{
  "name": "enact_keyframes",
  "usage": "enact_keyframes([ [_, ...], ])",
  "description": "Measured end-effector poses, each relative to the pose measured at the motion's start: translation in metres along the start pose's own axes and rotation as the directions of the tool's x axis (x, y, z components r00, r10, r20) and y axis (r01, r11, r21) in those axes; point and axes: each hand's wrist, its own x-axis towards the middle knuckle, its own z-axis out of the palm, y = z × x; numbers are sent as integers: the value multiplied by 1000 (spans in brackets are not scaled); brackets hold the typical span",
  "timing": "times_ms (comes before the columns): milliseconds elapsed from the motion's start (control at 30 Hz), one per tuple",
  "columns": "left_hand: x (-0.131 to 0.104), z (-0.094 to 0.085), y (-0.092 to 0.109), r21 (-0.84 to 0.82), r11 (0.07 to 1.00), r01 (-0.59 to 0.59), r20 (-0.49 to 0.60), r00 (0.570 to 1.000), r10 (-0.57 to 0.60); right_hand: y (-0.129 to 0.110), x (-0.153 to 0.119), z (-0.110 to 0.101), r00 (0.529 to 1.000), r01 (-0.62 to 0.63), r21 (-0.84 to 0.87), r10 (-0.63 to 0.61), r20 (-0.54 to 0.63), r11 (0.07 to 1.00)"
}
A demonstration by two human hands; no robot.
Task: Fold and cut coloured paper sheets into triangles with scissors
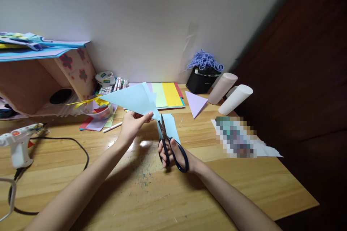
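My left hand (pixel 133 124) pinches a folded light blue paper triangle (pixel 130 97) near its wide right end, holding it above the table. Its narrow tip points left. In my right hand (pixel 169 151) is a pair of black-handled scissors (pixel 164 135), fingers through the loops. The blades point up and meet the paper's lower right corner. Below them a light blue paper piece (pixel 170 128) lies on the wooden table (pixel 162 195), partly hidden by the scissors. A folded lilac paper triangle (pixel 195 104) lies farther back to the right.
At the left are a white glue gun (pixel 20 144) with a black cord and an open box (pixel 78 68). Farther back are a plastic bowl of scraps (pixel 99 112), markers (pixel 119 83), coloured paper sheets (pixel 172 94), a yarn-topped black holder (pixel 202 79) and two cylinders (pixel 235 99).
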Motion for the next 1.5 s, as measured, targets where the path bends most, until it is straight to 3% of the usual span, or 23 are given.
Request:
enact_keyframes([
  [233,-1,3,-2,-27,1000,2,52,999,-1,-5,-2,4,1000,-10,-130,8,-19,992],
  [500,0,2,-3,-26,999,25,80,997,-23,-2,-3,0,1000,20,-139,-21,-2,990],
  [700,1,1,-6,-26,1000,13,96,995,-10,8,0,0,998,-2,-178,-8,-55,984],
  [933,2,2,-7,-34,999,25,73,997,-22,21,4,0,992,-12,-231,-18,-127,973],
  [1233,1,2,-2,-88,994,57,49,997,-53,17,5,3,981,13,-342,-78,-179,939],
  [1367,2,2,-1,-118,991,64,52,997,-58,17,5,4,974,-8,-330,-67,-215,944],
  [1500,1,3,-2,-90,992,94,100,991,-85,19,5,5,984,8,-276,-56,-168,961],
])
